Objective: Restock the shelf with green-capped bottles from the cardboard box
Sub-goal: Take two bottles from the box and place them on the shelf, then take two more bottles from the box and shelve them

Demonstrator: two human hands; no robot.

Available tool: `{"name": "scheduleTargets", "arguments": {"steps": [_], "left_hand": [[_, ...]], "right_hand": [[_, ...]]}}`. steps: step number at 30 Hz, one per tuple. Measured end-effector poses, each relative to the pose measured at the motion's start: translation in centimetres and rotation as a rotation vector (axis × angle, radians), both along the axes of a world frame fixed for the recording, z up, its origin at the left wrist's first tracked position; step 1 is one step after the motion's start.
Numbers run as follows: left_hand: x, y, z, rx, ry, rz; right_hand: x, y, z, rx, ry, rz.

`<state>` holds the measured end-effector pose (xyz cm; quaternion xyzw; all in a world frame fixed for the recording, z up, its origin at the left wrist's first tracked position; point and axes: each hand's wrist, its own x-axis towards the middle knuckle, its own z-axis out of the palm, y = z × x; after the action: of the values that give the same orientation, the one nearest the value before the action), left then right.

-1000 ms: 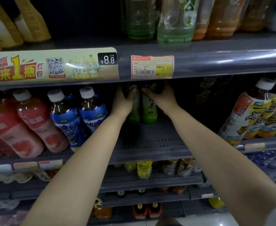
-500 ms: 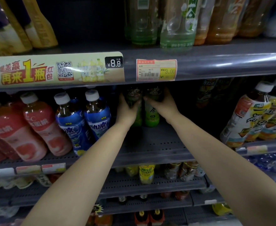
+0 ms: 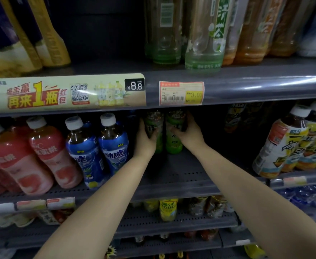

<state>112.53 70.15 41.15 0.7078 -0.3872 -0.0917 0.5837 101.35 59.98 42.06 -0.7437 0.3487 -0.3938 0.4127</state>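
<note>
Two green tea bottles stand side by side deep on the grey middle shelf (image 3: 172, 176). My left hand (image 3: 146, 137) grips the left green bottle (image 3: 156, 126) around its body. My right hand (image 3: 188, 133) grips the right green bottle (image 3: 174, 139) from its right side. Both bottles stand upright with their bases on or just above the shelf floor. Their caps are hidden in shadow under the upper shelf edge. The cardboard box is out of view.
Blue-labelled bottles (image 3: 112, 144) with white caps stand just left of my left hand, pink peach drinks (image 3: 47, 154) further left. Yellow-labelled bottles (image 3: 284, 144) lean at the right. A dark gap lies right of my right hand. An upper shelf edge with a price tag (image 3: 181, 92) hangs overhead.
Both hands have pushed the two green bottles slightly deeper into the shelf, and the camera has shifted a little closer and lower.
</note>
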Motion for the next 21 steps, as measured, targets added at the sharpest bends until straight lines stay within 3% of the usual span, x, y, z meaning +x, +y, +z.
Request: {"name": "scheduleTargets", "arguments": {"steps": [7,10,15,21], "left_hand": [[-3.0,4.2,2.0,0.093,-0.024,-0.012],[-4.4,8.0,1.9,0.077,0.039,-0.151],[-4.2,16.9,0.5,0.047,0.1,-0.326],[0.7,30.8,-4.0,0.05,0.194,-0.071]], "right_hand": [[-3.0,4.0,1.1,0.016,0.068,0.004],[-5.2,7.7,1.2,-0.015,0.026,0.001],[-6.3,15.3,1.7,0.05,0.022,0.181],[-0.6,25.9,-0.3,0.017,0.082,0.488]]}}
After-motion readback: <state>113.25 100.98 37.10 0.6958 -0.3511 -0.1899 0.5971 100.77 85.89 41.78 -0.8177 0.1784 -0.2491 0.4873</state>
